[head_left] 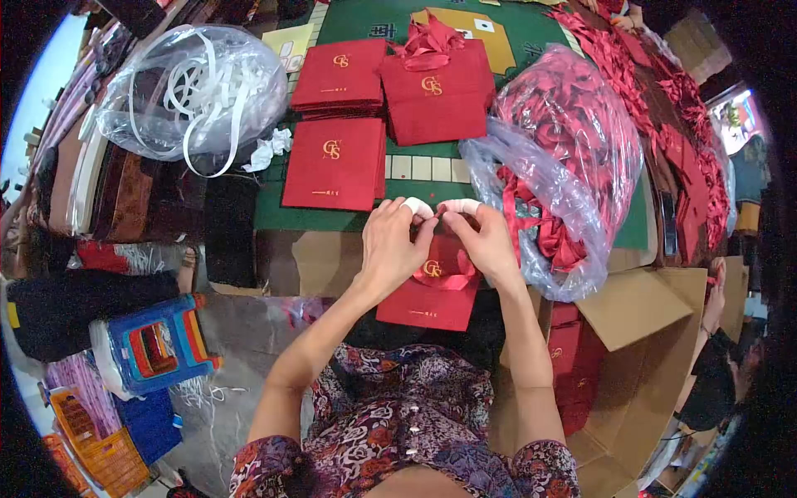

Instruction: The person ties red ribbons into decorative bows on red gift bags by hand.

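Observation:
A red paper gift bag with gold lettering lies at the table's front edge, close to my body. Its red ribbon handle loops across the front. At the bag's upper end my left hand and my right hand meet, thumbs and index fingers pinched almost tip to tip. Between the fingertips shows a small bit of red that looks like ribbon, mostly hidden by the fingers. White tape wraps a finger on each hand. Just beyond my left hand is a stack of red bags without visible handles.
Behind stand another bag stack and a bag with ribbons. Plastic sacks hold white cord and red ribbons. An open carton with red bags sits at my right; stacked plastic stools are at floor left.

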Tool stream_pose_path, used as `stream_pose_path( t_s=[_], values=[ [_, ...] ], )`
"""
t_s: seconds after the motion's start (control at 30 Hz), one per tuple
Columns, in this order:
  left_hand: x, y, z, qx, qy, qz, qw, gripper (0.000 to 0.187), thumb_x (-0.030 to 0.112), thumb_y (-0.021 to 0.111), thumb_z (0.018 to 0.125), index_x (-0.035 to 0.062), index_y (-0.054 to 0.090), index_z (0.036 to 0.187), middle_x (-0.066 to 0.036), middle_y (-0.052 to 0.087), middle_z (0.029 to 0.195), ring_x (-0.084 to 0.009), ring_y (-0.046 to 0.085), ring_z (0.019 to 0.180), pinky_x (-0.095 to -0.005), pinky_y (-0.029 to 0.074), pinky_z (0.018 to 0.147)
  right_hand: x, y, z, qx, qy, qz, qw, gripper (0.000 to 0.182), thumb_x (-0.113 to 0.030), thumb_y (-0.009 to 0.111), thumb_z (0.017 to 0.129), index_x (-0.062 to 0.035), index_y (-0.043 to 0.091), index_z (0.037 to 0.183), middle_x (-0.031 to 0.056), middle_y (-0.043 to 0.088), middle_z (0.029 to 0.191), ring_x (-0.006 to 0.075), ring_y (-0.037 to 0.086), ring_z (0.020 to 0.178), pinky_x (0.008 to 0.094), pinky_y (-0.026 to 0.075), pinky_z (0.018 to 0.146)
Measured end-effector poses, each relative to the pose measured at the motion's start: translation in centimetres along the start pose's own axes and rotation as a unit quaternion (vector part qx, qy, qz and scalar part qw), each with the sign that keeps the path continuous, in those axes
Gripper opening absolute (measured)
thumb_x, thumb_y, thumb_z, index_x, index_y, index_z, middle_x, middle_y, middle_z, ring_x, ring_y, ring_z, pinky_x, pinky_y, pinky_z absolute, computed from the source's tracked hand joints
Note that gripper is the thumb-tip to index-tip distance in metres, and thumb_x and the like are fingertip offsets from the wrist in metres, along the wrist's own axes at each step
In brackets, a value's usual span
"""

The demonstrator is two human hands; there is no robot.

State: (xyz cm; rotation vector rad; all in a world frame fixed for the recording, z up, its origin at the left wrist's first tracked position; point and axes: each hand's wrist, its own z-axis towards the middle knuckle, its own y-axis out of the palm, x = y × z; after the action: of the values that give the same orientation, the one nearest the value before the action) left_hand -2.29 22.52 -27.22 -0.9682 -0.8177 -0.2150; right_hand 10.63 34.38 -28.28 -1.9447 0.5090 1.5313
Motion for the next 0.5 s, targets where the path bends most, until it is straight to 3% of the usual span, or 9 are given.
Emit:
stream_pose_path(
  t_s=[0.13, 0.23, 0.3, 0.33, 0.37, 0.47, 0.5],
  values=[
    [0.1, -0.1, 0.0, -0.006, 0.012, -0.005, 1.000, 0.007, 0.009, 0.073, 0.082, 0.0064, 0.067, 0.084, -0.009, 0.064, 0.076, -0.0306, 0.061, 0.076, -0.0415, 0.047, 0.070, -0.4, 0.1, 0.1, -0.008, -0.001, 0.011, 1.000, 0.018, -0.014, 0.064, 0.097, 0.0015, 0.070, 0.102, 0.0006, 0.069, 0.092, 0.0067, 0.061, 0.086, 0.0237, 0.048, 0.076],
    [0.2, -0.7, -0.6, -0.030, 0.028, 0.027, 0.999, 0.013, 0.008, 0.073, 0.083, 0.0060, 0.069, 0.094, -0.012, 0.065, 0.088, -0.0325, 0.061, 0.090, -0.0416, 0.048, 0.080, -1.1, 0.3, 0.0, 0.009, -0.004, -0.014, 1.000, 0.018, -0.015, 0.063, 0.098, 0.0011, 0.070, 0.100, -0.0015, 0.067, 0.089, 0.0055, 0.058, 0.081, 0.0227, 0.046, 0.073],
    [0.1, -1.1, -1.6, 0.098, 0.071, -0.055, 0.991, 0.031, 0.006, 0.071, 0.084, 0.0045, 0.064, 0.115, -0.017, 0.062, 0.109, -0.0360, 0.059, 0.104, -0.0418, 0.048, 0.091, -2.0, -0.2, -0.1, 0.025, -0.025, 0.017, 0.999, 0.018, -0.016, 0.063, 0.099, 0.0008, 0.070, 0.100, -0.0025, 0.066, 0.087, 0.0049, 0.056, 0.079, 0.0221, 0.045, 0.071],
    [0.1, -1.6, -2.7, 0.099, 0.048, -0.050, 0.993, 0.047, 0.004, 0.067, 0.088, 0.0026, 0.053, 0.132, -0.021, 0.055, 0.122, -0.0361, 0.058, 0.110, -0.0414, 0.046, 0.099, -2.2, -0.5, -0.2, 0.042, -0.045, 0.048, 0.997, 0.018, -0.016, 0.063, 0.099, 0.0004, 0.070, 0.100, -0.0034, 0.064, 0.085, 0.0043, 0.054, 0.077, 0.0216, 0.044, 0.069],
    [-0.5, -1.8, -4.0, 0.077, 0.002, -0.106, 0.991, 0.051, 0.002, 0.064, 0.090, 0.0016, 0.046, 0.139, -0.022, 0.053, 0.131, -0.0332, 0.056, 0.119, -0.0400, 0.044, 0.101, -2.1, -0.8, 0.1, 0.072, -0.054, 0.053, 0.994, 0.019, -0.017, 0.063, 0.099, 0.0003, 0.070, 0.100, -0.0055, 0.061, 0.083, 0.0035, 0.051, 0.075, 0.0213, 0.041, 0.067],
    [-0.7, -2.4, -6.3, 0.039, -0.059, -0.216, 0.974, 0.056, 0.005, 0.066, 0.091, 0.0005, 0.042, 0.141, -0.022, 0.055, 0.132, -0.0294, 0.057, 0.123, -0.0394, 0.045, 0.101, -2.7, -1.4, 0.4, 0.070, -0.017, 0.116, 0.991, 0.019, -0.017, 0.063, 0.099, 0.0005, 0.070, 0.101, -0.0065, 0.061, 0.084, 0.0031, 0.051, 0.076, 0.0210, 0.042, 0.068],
    [-0.5, -3.0, -6.6, -0.034, -0.110, -0.221, 0.968, 0.058, 0.006, 0.068, 0.090, -0.0002, 0.041, 0.141, -0.022, 0.058, 0.129, -0.0281, 0.059, 0.121, -0.0394, 0.047, 0.101, -2.3, -1.1, 0.8, 0.075, -0.033, 0.111, 0.990, 0.019, -0.017, 0.063, 0.099, 0.0006, 0.070, 0.101, -0.0070, 0.061, 0.084, 0.0029, 0.051, 0.076, 0.0209, 0.041, 0.068]
  ],
)
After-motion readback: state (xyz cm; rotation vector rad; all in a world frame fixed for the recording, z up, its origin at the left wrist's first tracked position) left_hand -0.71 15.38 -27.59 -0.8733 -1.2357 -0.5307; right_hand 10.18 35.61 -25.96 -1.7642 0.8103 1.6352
